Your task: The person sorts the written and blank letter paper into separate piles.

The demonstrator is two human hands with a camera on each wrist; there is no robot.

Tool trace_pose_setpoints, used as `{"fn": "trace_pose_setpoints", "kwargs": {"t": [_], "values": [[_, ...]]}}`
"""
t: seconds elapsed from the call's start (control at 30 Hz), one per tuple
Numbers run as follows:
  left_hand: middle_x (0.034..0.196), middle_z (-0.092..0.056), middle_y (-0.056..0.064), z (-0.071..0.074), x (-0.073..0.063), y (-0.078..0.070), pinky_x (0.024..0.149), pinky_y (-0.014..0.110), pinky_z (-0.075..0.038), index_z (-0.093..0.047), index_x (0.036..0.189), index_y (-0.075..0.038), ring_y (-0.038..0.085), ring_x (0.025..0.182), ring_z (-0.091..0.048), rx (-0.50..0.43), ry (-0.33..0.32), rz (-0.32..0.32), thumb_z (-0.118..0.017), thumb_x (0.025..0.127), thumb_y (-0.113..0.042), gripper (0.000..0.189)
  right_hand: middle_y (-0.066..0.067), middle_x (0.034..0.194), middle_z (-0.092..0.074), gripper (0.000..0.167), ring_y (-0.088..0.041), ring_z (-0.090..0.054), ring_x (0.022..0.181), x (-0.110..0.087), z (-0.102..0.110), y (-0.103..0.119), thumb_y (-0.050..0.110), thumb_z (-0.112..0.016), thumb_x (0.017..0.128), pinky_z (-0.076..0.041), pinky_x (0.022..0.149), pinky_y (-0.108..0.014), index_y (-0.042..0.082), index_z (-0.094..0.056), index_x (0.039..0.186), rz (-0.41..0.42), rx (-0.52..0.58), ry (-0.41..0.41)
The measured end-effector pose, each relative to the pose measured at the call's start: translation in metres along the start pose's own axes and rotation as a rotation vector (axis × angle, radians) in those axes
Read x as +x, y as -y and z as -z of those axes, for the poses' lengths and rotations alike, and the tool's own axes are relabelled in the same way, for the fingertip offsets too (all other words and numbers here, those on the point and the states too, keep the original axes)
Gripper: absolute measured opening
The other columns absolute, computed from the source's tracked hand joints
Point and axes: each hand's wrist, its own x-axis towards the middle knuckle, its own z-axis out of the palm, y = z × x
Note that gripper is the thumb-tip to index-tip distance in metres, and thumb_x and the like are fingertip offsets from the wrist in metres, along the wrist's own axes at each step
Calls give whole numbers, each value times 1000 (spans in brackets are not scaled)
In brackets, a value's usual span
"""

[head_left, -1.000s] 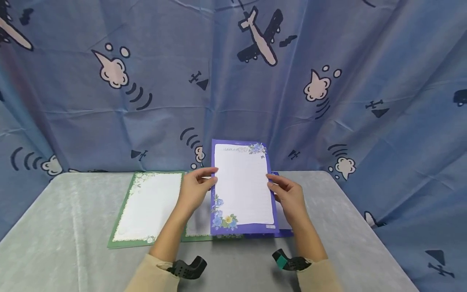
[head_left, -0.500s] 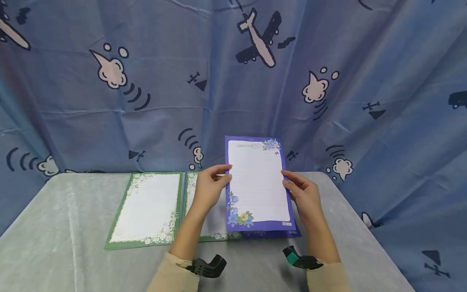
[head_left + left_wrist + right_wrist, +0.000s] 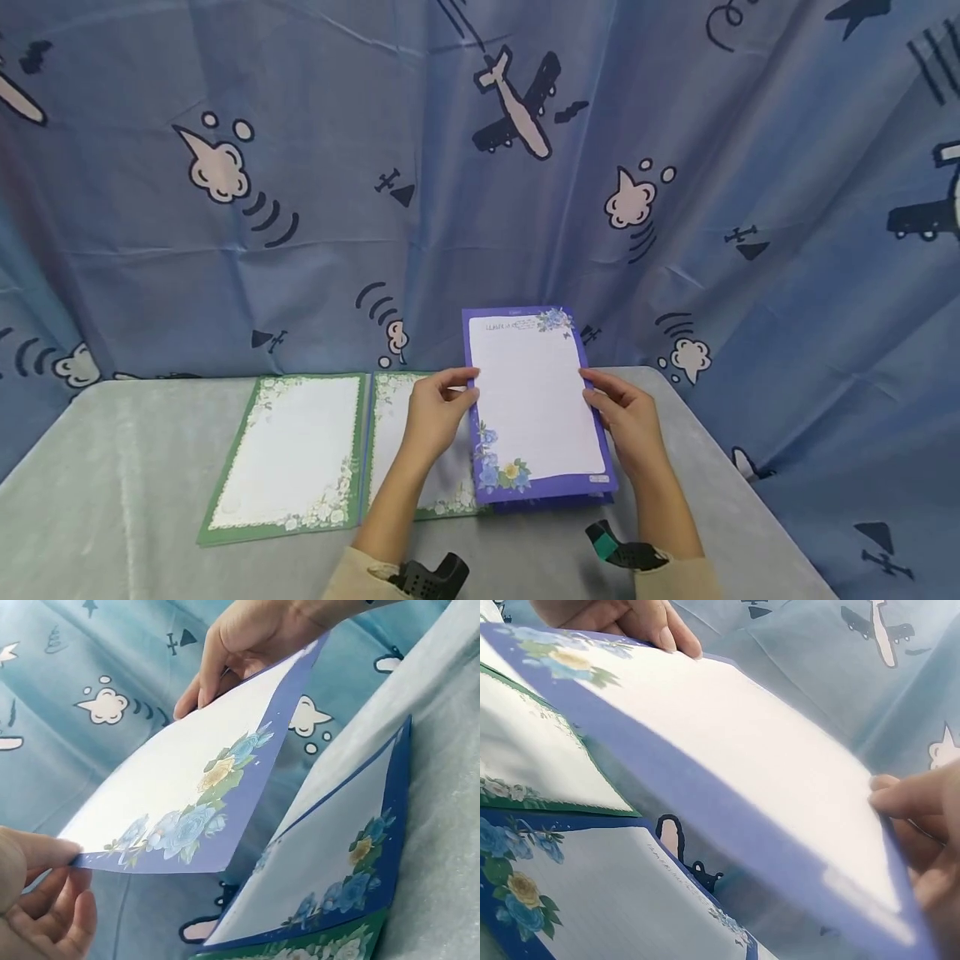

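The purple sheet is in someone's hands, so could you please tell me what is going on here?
A person holds a purple sheet up over the table. The left hand pinches its left edge and the right hand its right edge. It is apart from a second purple sheet, which lies below it. To the left, a green sheet lies flat beside another green sheet, partly hidden by the left arm.

The mottled grey worktop [image 3: 97, 483] fills the lower frame in the head view. Directly on it lie a green-bordered sheet [image 3: 288, 454] left of centre, a second green-bordered sheet [image 3: 390, 433] beside it, and rightmost a purple-bordered sheet [image 3: 322, 847].
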Motion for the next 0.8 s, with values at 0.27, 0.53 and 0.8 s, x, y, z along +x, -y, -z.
{"fn": "trace_pose_setpoints", "kwargs": {"t": [0.27,0.53,0.8], "values": [[112,-75,13,-8,1,8,67,23,-52,-75,114,-8,18,86,-69,18,-15,24,-71,92,-6,23,-10,145,-58,40,-5,-59,104,6,2,-6,17,-60,102,-51,83,-14,12,-61,141,-9,-25,-15],[109,-75,10,-17,-1,22,70,26,-56,-76,111,-10,16,85,-68,60,-16,57,-72,91,-7,21,-13,145,-58,39,-11,-57,110,13,-2,-19,9,-59,101,-49,83,-7,9,-61,140,-30,-9,-29],[108,-75,11,-27,-3,35,70,27,-58,-75,111,-8,17,86,-67,107,2,59,-72,90,-5,21,-15,145,-57,39,-24,-53,126,20,-5,-38,5,-57,100,-44,80,-4,6,-61,139,-46,-23,-63]]}}
